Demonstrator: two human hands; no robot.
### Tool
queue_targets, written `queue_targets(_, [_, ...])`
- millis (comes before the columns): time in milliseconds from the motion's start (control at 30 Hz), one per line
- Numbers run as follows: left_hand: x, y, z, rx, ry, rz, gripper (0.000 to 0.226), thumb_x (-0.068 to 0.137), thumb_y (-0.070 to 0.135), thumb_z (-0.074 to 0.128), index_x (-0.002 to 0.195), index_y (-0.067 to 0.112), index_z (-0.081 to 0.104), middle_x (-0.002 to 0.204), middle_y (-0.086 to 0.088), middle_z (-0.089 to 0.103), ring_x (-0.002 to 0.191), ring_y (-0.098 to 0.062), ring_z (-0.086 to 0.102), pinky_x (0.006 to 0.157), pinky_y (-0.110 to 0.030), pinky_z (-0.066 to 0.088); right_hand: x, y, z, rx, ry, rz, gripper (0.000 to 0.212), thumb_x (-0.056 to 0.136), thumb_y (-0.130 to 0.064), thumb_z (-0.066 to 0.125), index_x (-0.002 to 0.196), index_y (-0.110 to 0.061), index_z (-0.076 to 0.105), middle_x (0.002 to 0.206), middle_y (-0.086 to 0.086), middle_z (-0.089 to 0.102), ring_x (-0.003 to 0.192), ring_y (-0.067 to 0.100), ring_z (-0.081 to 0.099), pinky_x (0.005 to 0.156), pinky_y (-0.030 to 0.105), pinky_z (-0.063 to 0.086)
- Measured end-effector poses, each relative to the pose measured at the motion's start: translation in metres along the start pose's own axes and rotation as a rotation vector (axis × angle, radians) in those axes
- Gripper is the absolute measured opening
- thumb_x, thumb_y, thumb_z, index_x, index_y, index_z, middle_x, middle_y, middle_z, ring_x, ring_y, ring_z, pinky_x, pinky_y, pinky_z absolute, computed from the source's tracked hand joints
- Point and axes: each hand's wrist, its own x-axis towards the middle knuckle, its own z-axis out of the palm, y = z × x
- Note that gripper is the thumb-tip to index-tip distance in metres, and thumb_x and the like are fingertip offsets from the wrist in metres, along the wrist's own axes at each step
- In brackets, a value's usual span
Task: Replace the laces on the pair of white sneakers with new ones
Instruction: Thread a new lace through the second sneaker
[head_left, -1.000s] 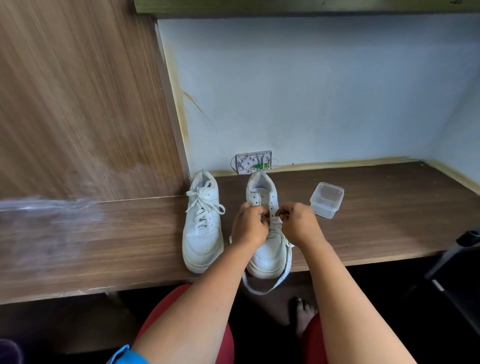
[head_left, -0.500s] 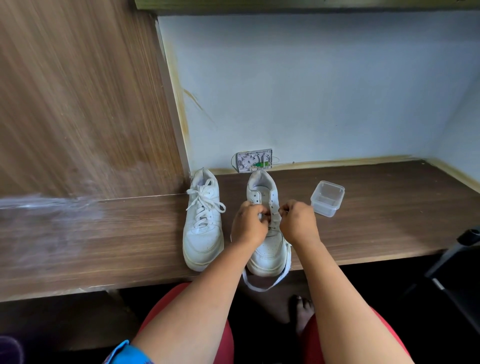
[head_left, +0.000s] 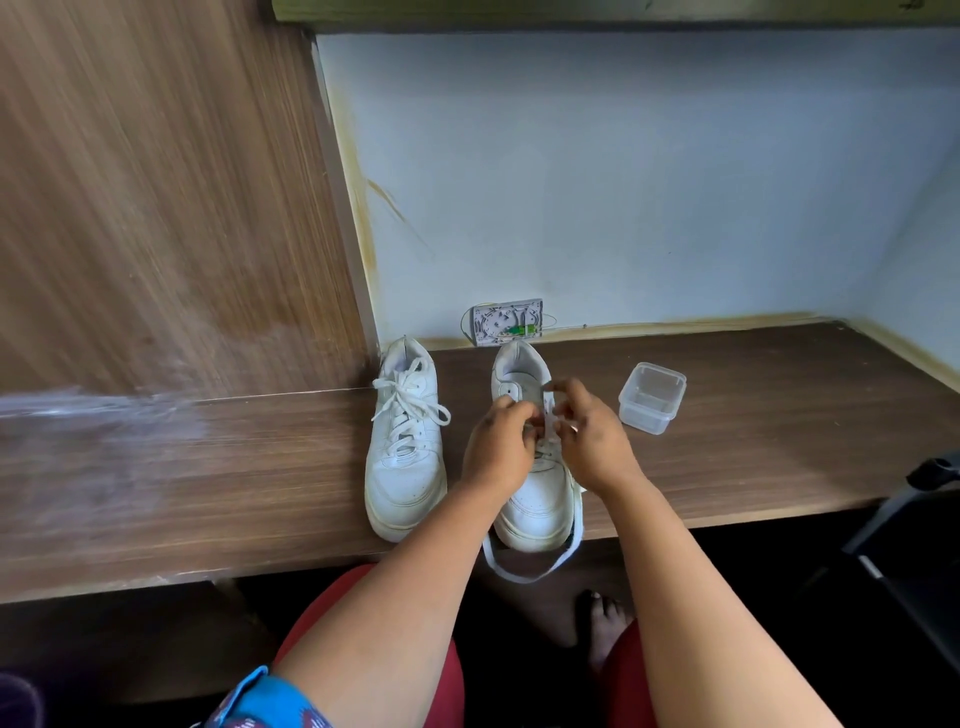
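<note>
Left shoe (head_left: 405, 441): on tabletop (head_left: 208, 467), toe toward front edge, fully laced and tied with a bow. Judged either finished or not yet started; cannot tell which from lace alone.

Right shoe (head_left: 535, 467): just beside the left one, parallel, toe at the front edge, presumably kept close for easy reach. Upper eyelets bare, tongue exposed.

Left hand (head_left: 501, 441): over the mid-eyelets of the right shoe, fingers curled, pinching the lace (head_left: 524, 569) near the tongue. Likely steadying the eyelet row while the end is fed.

Right hand (head_left: 592, 441): opposite the left, fingertips nearly touching it, thumb and forefinger nipping a lace end above the eyelets. Remaining fingers loosely spread.

Lace: slack loop hanging off the tabletop edge below the toe, left loose apparently to give length for threading. Exact eyelet being worked hidden by the hands.

Tub (head_left: 652, 397): clear plastic, lidless, apart to the right of the shoe; looks empty. Purpose uncertain, possibly held the laces.

Assessment: threading of right shoe in progress, lower rows done, upper rows outstanding.
</note>
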Motion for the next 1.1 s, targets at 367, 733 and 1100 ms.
queue_targets(367, [0.006,-0.041,-0.107,-0.17,0.515,-0.212,0.008,0.088,0.002,0.061,0.086,0.009,0.066,0.089,0.002,0.045,0.075,-0.022,0.06,0.064,-0.02,0.042,0.002,0.009,-0.016,-0.022,-0.173,0.015,0.063,0.076,0.009,0.038,0.105,-0.045,0.052,0.116,-0.01,0.063,0.11,0.013,0.048,0.084,0.03,0.04])
queue_targets(733, [0.002,-0.007,-0.064,0.311,-0.016,-0.255,0.03,0.088,0.018,0.061,0.116,0.009,0.052,0.125,-0.012,0.049,0.119,-0.031,0.047,0.091,-0.04,0.045,-0.008,-0.002,-0.023,-0.086,-0.26,0.305,0.027,0.081,-0.036,0.074,0.093,-0.019,0.057,0.084,-0.003,0.061,0.074,0.01,0.056,0.056,0.02,0.042])
queue_targets(1100, [-0.028,-0.007,-0.051,-0.267,-0.385,-0.613,0.029,0.088,0.021,0.052,0.113,0.009,0.044,0.098,-0.008,0.056,0.088,-0.025,0.058,0.081,-0.038,0.05,-0.031,0.007,-0.017,-0.027,-0.26,0.42,0.016,0.092,-0.025,0.059,0.103,-0.014,0.057,0.104,0.005,0.059,0.097,0.021,0.055,0.079,0.03,0.044])
